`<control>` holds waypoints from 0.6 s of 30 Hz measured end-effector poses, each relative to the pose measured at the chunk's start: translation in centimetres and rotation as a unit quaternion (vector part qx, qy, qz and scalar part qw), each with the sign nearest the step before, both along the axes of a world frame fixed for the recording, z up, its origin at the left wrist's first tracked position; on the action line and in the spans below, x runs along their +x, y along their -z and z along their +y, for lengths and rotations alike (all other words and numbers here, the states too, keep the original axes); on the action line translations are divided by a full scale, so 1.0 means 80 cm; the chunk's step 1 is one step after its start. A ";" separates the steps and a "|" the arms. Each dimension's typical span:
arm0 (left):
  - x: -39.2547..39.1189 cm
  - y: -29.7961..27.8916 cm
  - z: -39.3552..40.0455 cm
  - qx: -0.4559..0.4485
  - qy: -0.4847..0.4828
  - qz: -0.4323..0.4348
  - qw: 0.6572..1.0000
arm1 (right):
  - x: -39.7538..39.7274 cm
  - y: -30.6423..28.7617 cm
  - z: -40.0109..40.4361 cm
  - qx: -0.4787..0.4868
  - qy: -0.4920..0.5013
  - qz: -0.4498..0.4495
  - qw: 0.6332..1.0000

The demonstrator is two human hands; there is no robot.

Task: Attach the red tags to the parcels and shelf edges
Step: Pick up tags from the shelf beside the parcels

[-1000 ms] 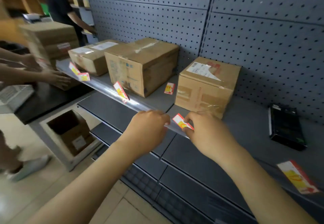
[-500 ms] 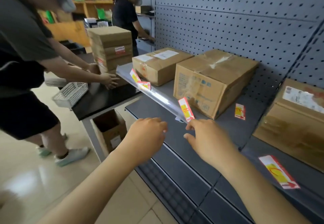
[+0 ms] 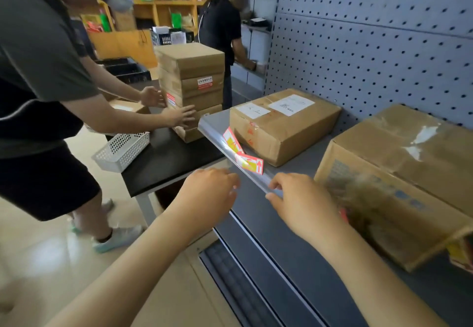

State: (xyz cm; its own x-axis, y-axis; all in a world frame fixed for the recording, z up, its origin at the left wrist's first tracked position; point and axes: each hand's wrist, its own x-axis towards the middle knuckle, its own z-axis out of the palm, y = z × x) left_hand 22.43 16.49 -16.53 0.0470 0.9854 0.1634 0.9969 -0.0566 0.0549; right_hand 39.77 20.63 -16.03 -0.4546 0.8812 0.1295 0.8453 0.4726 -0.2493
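Hands: left hand (image 3: 212, 188) loosely curled, holding nothing visible; right hand (image 3: 299, 198) fingers pinching the clear shelf strip (image 3: 222, 145).
Tags: two red tags (image 3: 249, 162) in strip, frame centre.
Risk: tugging the strip may dislodge them.

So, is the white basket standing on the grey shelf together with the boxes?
No, the white basket stands on the black table to the left of the grey shelf.

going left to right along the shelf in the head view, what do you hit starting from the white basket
white perforated basket → stack of cardboard boxes → two red tags on the clear shelf-edge strip → parcel with white labels → large taped parcel
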 end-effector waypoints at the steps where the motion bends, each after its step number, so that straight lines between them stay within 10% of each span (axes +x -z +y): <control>1: -0.009 0.000 0.009 0.003 0.000 -0.004 1.000 | -0.009 0.001 0.011 0.002 0.002 -0.001 1.000; 18: -0.150 0.009 0.150 -0.013 0.160 -0.022 0.987 | -0.125 0.012 0.088 0.022 0.265 -0.031 0.964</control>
